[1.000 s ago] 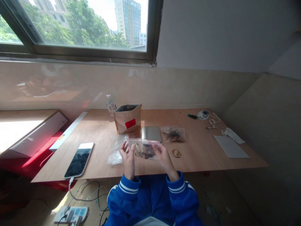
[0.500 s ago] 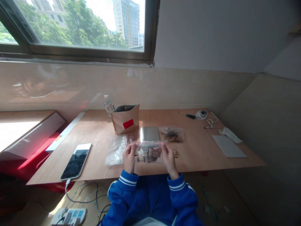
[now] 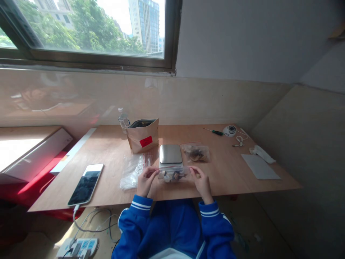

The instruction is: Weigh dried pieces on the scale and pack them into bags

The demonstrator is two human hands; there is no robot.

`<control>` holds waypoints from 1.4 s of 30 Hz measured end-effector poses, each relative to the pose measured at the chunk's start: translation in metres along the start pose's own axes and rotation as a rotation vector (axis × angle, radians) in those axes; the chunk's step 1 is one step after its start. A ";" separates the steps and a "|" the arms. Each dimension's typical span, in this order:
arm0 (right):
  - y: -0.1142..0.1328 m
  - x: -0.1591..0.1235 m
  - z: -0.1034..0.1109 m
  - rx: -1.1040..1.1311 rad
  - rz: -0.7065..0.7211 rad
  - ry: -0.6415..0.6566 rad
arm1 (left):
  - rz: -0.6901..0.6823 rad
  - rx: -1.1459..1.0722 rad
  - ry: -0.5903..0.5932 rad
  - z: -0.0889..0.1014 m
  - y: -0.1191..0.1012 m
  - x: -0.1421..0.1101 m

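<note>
A clear zip bag (image 3: pixel 174 175) with brown and pale dried pieces inside is stretched between my two hands near the table's front edge. My left hand (image 3: pixel 146 180) pinches its upper left corner, and my right hand (image 3: pixel 201 182) pinches the upper right one. Just beyond the bag is a small scale (image 3: pixel 170 154) with a silver top. Another filled zip bag (image 3: pixel 196 153) lies to the right of the scale. Flat clear bags (image 3: pixel 132 174) are stacked beside my left hand. One small tan piece, partly hidden, shows by my right fingers.
An open kraft paper pouch (image 3: pixel 142 136) with a red label stands behind, next to a plastic bottle (image 3: pixel 124 119). A phone (image 3: pixel 86 184) on a cable lies at left. At right are a screwdriver (image 3: pixel 217 132), a white dome camera (image 3: pixel 230 131) and a white sheet (image 3: pixel 260 167).
My hands have moved apart and slightly lower. The bag now tilts flatter, with its top edge pulled wide, and more of the scale shows behind it.
</note>
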State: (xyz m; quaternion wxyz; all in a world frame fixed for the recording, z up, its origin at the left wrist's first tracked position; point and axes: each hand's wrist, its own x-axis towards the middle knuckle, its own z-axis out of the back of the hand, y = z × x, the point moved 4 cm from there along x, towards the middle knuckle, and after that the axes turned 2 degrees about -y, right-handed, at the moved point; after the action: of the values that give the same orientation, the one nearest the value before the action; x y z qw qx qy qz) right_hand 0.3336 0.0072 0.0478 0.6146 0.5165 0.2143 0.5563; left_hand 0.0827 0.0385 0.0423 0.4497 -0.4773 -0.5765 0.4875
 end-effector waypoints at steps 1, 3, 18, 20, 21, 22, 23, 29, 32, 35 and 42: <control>0.000 0.000 0.000 -0.019 0.019 -0.001 | -0.026 0.024 0.002 0.001 -0.001 0.000; 0.001 -0.001 0.000 -0.051 0.061 -0.012 | -0.079 0.083 0.008 0.004 -0.001 0.001; 0.050 0.000 -0.010 -0.390 0.390 -0.009 | -0.252 0.246 0.013 0.001 -0.014 -0.005; 0.071 0.000 -0.029 -0.429 0.454 0.126 | -0.328 0.317 0.047 -0.003 -0.018 -0.007; 0.080 0.000 -0.040 -0.433 0.482 0.203 | -0.373 0.358 0.059 -0.005 -0.019 -0.008; 0.086 0.000 -0.050 -0.438 0.505 0.273 | -0.417 0.397 0.068 -0.005 -0.020 -0.008; 0.091 0.001 -0.060 -0.449 0.524 0.330 | -0.458 0.433 0.072 -0.005 -0.021 -0.009; 0.090 0.009 -0.087 -0.587 0.604 0.450 | -0.621 0.593 0.065 -0.004 -0.022 -0.012; 0.085 0.010 -0.088 -0.609 0.607 0.428 | -0.641 0.609 0.062 -0.006 -0.021 -0.014; 0.083 0.008 -0.086 -0.617 0.596 0.406 | -0.631 0.610 0.039 -0.006 -0.021 -0.014; 0.077 0.009 -0.073 -0.622 0.572 0.351 | -0.601 0.582 0.032 -0.003 -0.021 -0.014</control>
State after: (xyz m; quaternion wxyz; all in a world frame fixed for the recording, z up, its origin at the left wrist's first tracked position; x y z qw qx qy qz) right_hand 0.2397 0.0329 0.0902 0.5164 0.2438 -0.0132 0.8208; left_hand 0.0849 0.0240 0.0630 0.6971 -0.1483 -0.5210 0.4697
